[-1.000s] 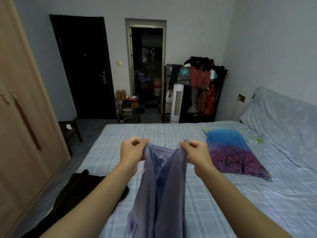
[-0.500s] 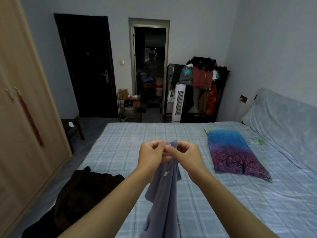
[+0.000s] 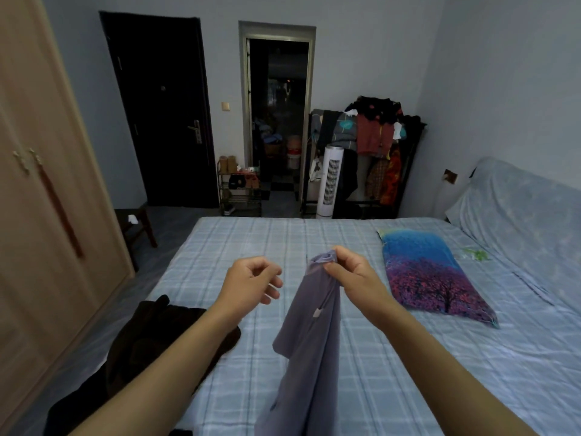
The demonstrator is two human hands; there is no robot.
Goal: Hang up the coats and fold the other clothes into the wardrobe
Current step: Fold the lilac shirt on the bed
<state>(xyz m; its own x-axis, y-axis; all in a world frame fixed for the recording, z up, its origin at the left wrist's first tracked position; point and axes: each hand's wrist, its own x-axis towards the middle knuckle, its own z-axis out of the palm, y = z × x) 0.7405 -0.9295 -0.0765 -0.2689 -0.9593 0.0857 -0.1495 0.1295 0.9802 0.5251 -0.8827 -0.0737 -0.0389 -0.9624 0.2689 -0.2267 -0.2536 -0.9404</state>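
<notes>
A lilac-grey garment [image 3: 309, 344] hangs folded lengthwise above the bed, pinched at its top edge by my right hand [image 3: 350, 273]. My left hand [image 3: 251, 284] hovers just to the left of it, fingers loosely curled and holding nothing. A dark brown coat [image 3: 151, 344] lies crumpled on the bed's near left corner, partly under my left forearm. The wooden wardrobe [image 3: 47, 215] stands along the left wall with its doors closed.
The bed [image 3: 440, 357] has a blue checked sheet and a blue-purple tree-print pillow [image 3: 430, 272]. Beyond it stand a loaded clothes rack [image 3: 374, 146], a white tower fan [image 3: 330, 180], a shoe shelf [image 3: 240, 190], a dark door and an open doorway. A small stool [image 3: 138, 221] sits by the wardrobe.
My hands brought the garment's two top corners together. Now the right hand alone holds them and the left hand has let go and moved left.
</notes>
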